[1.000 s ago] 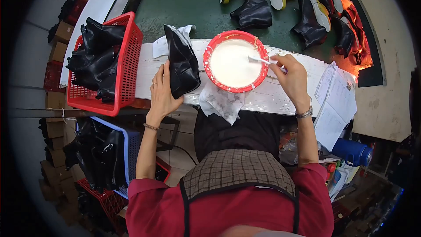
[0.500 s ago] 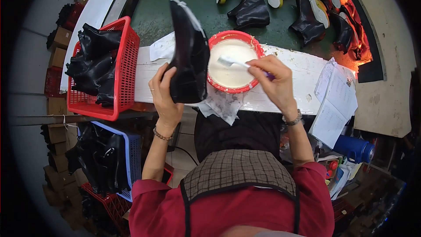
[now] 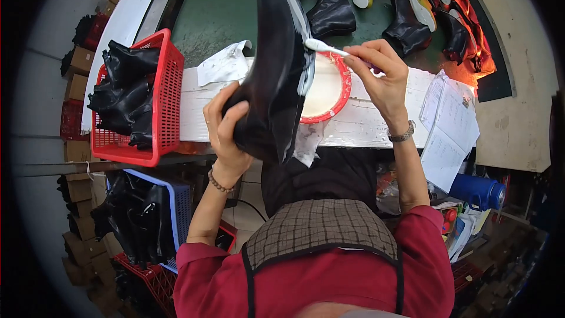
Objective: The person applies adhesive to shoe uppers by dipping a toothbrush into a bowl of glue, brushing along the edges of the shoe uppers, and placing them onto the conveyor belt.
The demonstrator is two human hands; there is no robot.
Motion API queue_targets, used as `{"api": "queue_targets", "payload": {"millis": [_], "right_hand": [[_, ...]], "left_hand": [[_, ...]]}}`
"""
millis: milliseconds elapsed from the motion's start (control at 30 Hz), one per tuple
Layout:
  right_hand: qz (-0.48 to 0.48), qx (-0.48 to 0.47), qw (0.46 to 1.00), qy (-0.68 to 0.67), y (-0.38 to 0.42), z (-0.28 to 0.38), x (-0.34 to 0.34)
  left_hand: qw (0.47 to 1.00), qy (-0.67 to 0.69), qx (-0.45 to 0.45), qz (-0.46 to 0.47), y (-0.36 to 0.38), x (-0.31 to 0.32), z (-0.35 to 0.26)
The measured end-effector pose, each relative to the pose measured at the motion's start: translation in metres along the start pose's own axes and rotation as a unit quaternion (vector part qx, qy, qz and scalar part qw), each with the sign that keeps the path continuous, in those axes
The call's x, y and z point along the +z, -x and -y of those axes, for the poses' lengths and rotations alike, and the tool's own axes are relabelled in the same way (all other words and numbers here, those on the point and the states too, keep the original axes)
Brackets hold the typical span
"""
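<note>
My left hand [image 3: 226, 123] is closed around a black boot upper [image 3: 268, 76], which stands with its toe pointing away from me. White paste lines the right edge of its underside. In my right hand [image 3: 379, 76] is a small brush [image 3: 326, 47], looking like a toothbrush, its white-coated head touching the boot's pasted edge. Partly hidden behind the boot, a red-rimmed tub [image 3: 341, 97] holds creamy white liquid. A stained white cloth or paper [image 3: 307, 141] hangs over the bench edge below the tub.
A red basket [image 3: 170, 100] of black boots stands left, above a blue crate [image 3: 179, 212] with more. Boots [image 3: 332, 15] and yellow-and-white soles lie on the green surface [image 3: 212, 12]. An open notebook [image 3: 450, 135] lies right, above a blue flask [image 3: 478, 193]. Orange light glows at far right.
My right hand has lifted the brush out of the tub to the boot's edge. My left hand has shifted the boot right and tilted it, covering part of the tub.
</note>
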State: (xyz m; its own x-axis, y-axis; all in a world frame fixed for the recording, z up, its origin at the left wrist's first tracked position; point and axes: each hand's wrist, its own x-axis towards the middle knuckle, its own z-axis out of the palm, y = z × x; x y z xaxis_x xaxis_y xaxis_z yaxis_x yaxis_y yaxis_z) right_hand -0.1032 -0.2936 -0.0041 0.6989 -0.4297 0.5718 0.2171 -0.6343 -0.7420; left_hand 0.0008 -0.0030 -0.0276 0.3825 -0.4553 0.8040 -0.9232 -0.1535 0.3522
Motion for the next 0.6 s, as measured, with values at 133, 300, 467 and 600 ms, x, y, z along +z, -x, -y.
{"api": "queue_targets", "payload": {"millis": [133,300,467,600], "right_hand": [[0.033,-0.03,0.998,-0.033,0.018,0.013,0.004],[0.071,-0.052,0.995,-0.045,0.035,0.021,0.002],[0.131,-0.048,0.99,-0.037,0.036,0.033,-0.006],[0.184,0.011,0.979,-0.083,0.037,0.041,-0.007]], "left_hand": [[0.999,0.005,-0.012,-0.051,-0.014,0.011,0.008],[0.998,-0.029,-0.002,-0.06,-0.031,0.02,0.012],[0.997,-0.067,-0.002,-0.049,-0.033,0.023,0.016],[0.994,-0.107,-0.008,-0.017,-0.024,0.028,0.022]]}}
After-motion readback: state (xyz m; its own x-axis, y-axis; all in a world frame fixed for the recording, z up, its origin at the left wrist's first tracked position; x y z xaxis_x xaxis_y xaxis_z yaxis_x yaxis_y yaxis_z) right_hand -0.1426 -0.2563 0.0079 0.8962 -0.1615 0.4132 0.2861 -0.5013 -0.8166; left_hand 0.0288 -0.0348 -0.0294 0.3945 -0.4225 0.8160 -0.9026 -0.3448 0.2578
